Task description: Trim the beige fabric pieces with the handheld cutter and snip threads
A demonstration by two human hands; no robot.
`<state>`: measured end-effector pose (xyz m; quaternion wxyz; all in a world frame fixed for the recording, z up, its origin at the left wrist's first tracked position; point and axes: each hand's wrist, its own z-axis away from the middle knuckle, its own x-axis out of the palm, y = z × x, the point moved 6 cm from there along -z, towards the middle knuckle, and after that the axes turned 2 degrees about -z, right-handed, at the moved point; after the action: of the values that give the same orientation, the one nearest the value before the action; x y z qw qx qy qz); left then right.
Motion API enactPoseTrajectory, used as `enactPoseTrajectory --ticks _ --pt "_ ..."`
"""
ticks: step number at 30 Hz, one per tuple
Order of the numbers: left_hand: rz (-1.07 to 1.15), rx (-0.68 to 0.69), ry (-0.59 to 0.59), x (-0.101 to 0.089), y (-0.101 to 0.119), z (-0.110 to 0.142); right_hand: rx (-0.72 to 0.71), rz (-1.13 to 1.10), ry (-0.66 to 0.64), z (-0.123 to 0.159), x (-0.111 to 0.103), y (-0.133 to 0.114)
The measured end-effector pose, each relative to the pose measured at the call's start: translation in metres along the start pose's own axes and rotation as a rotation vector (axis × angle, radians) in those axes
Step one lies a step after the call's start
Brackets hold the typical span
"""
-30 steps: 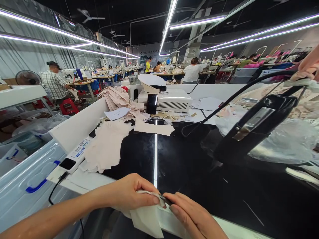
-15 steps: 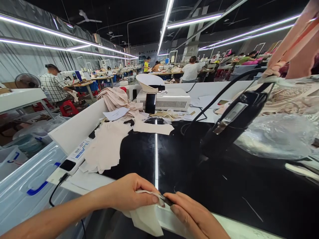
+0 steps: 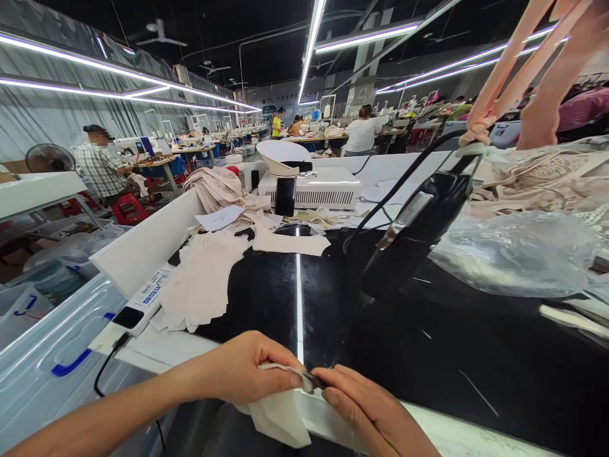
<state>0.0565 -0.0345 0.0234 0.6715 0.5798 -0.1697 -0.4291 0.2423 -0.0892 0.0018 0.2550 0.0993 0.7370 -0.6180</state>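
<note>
My left hand [image 3: 242,368] pinches the top edge of a small pale fabric piece [image 3: 278,416] at the near edge of the glossy black table [image 3: 428,343]. My right hand [image 3: 366,409] is closed on the same piece from the right, fingertips meeting the left hand's thumb over a thin dark strip. The fabric hangs down over the table's white front edge. A stack of cut beige fabric pieces [image 3: 202,279] lies to the left on the table.
A black corded iron-like tool [image 3: 413,228] hangs tilted over the table at right, beside a clear plastic bag [image 3: 518,254]. Another person's arm [image 3: 547,108] lifts pink straps at top right. A white machine [image 3: 311,184] stands behind. Workers sit at far tables.
My hands have stayed in place on the fabric. The black tool has drifted left and the other person's arm has risen, lifting pink straps.
</note>
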Motion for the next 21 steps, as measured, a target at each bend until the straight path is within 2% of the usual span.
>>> enactPoseTrajectory --ticks 5,17,21 --pt "0.007 0.014 -0.004 -0.0003 0.0016 0.0009 0.009 -0.048 -0.013 -0.0029 -0.0028 0.0005" --pt "-0.064 -0.003 0.002 -0.0021 0.0004 0.0009 -0.035 0.032 0.038 -0.0013 0.0032 -0.0019" --pt "-0.083 0.016 0.003 -0.0019 0.0011 0.0020 -0.041 0.039 0.019 -0.0025 0.0066 0.0000"
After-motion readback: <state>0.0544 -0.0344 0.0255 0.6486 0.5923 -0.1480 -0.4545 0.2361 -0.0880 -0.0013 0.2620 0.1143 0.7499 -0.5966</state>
